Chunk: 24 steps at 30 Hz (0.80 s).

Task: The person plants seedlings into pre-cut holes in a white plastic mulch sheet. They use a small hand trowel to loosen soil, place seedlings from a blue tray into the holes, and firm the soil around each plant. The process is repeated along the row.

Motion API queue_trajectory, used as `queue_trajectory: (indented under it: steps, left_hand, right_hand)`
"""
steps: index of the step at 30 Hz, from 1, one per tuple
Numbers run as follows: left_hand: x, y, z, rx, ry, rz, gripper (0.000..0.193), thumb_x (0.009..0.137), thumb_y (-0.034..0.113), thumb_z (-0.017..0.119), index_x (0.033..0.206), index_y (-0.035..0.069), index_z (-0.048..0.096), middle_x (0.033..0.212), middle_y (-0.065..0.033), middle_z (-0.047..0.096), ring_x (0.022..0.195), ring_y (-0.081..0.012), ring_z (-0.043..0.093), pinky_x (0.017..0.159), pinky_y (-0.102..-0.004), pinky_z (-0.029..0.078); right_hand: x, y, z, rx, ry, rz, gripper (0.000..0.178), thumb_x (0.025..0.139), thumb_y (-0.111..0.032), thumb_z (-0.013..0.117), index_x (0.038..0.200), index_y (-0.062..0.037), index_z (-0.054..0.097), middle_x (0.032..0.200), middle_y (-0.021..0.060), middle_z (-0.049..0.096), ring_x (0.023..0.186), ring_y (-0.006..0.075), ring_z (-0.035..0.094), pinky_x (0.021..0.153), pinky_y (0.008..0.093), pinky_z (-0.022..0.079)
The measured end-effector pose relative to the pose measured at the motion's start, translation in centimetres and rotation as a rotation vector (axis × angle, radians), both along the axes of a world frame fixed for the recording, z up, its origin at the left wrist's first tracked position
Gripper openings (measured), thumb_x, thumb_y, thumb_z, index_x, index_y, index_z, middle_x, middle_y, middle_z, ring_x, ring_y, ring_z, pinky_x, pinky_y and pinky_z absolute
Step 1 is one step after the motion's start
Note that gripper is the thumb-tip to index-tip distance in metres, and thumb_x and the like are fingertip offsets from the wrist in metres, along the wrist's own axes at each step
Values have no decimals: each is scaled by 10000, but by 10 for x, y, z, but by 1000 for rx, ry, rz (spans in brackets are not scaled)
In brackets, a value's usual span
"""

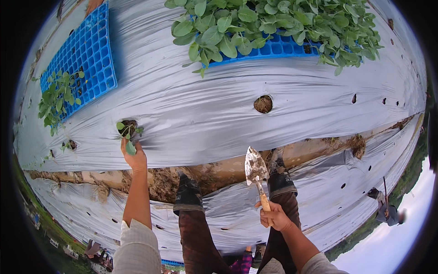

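Note:
My left hand (134, 156) reaches to a hole in the silvery plastic film, its fingers closed around a small green seedling (130, 148). The seedling's leaves spread over dark soil in the hole (130, 123), and its roots are hidden. My right hand (275, 217) grips the wooden handle of a trowel (256, 168). The trowel's pointed blade is smeared with mud and points away from me, held above the furrow and film.
A blue tray full of leafy seedlings (269, 48) lies at the far right. Another blue tray (98, 55), mostly bare cells, is at far left, a person's hand (93, 5) at its top. A second planting hole (263, 104) and a muddy furrow (219, 173) are near. Another person (388, 212) stands at right.

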<state>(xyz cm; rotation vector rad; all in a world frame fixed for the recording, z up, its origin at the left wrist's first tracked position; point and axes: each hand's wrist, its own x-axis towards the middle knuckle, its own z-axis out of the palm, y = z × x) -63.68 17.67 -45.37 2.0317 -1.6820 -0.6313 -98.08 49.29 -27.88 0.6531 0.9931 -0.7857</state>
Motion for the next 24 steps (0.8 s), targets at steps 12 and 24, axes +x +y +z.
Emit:
queue_trajectory:
  steps: [12,24]
  left_hand:
    - [-342,-5,8,343,618,-341,177,805,137,630,918,2,649,727,-29,625,589,-87,522,572,-216,435]
    - [-453,-118,-14,-313,-388,-545,214,714,266,633,837,91,639,827,-124,643,766,-338,609,662,-413,493]
  right_hand:
    - [-32,12,-12,-100,71,-140,269,757,58,561,1006,-26,505,1003,156,569,712,234,639,410,208,459]
    - [-73,23,-6,-153,22,-288,281,770,41,564,1036,-11,490,878,121,580,613,182,591,417,218,414]
